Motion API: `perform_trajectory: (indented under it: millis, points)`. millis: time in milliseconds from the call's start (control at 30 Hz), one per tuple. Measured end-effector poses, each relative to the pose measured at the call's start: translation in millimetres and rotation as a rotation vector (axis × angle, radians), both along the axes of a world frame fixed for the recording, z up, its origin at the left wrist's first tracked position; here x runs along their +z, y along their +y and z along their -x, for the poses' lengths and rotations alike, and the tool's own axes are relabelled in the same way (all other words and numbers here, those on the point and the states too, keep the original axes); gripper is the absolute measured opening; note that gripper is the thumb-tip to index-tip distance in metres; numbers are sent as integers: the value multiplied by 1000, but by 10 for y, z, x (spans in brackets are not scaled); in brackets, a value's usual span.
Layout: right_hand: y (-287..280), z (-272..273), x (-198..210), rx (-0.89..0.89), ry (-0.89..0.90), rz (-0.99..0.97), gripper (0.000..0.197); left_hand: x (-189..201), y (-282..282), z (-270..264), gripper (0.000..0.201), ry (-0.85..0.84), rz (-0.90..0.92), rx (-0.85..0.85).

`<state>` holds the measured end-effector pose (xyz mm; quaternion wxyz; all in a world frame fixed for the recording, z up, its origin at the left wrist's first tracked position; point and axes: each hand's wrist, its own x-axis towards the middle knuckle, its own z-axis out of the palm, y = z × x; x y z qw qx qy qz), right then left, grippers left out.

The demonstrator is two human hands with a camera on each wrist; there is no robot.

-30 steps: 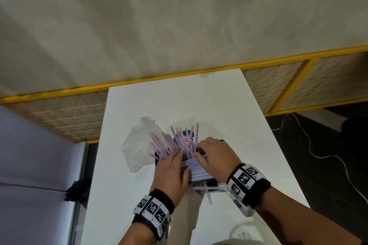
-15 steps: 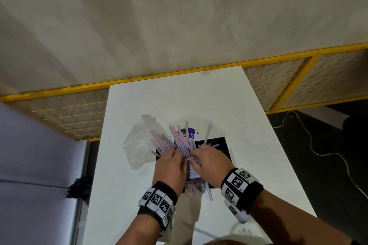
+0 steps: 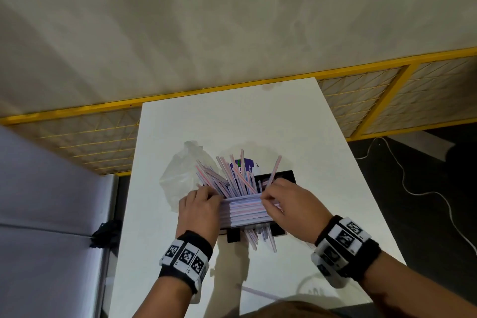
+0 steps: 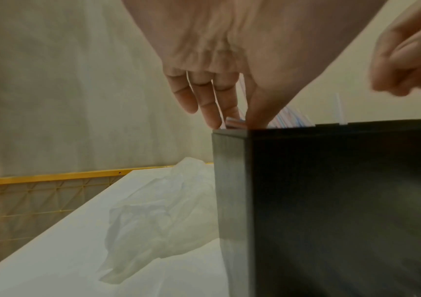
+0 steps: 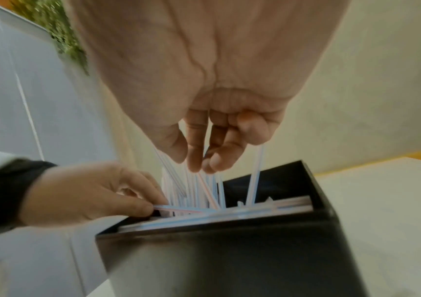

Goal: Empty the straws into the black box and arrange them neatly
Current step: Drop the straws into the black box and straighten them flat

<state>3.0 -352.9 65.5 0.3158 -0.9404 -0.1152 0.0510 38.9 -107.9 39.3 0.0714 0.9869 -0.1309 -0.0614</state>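
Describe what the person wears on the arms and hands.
Both hands are bare: left hand, right hand. Each wrist carries a black band, the left band and the right band, ringed with white square tiles printed with black pixel-like markers. No sleeves, gloves or cables show on the forearms.

On a table (image 3: 296,121): a box (image 3: 284,175) holding straws (image 3: 242,208), some lying flat, others leaning upward behind. Left of it, a plastic bag (image 3: 178,178). Nearer the viewer, 1 loose straw (image 3: 258,292).
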Motion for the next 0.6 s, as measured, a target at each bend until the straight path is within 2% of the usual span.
perform_trajectory:
  millis: [167,267,367,433,500,600]
  points:
    - [34,392,-45,243,203,142,27,33,-54,60,43,-26,73,6]
    - [157,590,-352,369,339,266,35,51,-87,98,40,-62,151,-21]
    - [318,708,-753,453,460,477,46,54,-128,157,28,-116,244,-98]
    - [397,770,-979,482,496,565,54,42,-136,211,26,-117,286,-160]
    - [431,831,-1144,478,498,564,59,20,-116,271,27,-94,332,-212]
    - [446,924,-1322,465,454,556,56,-22,-69,345,24,-74,361,-249]
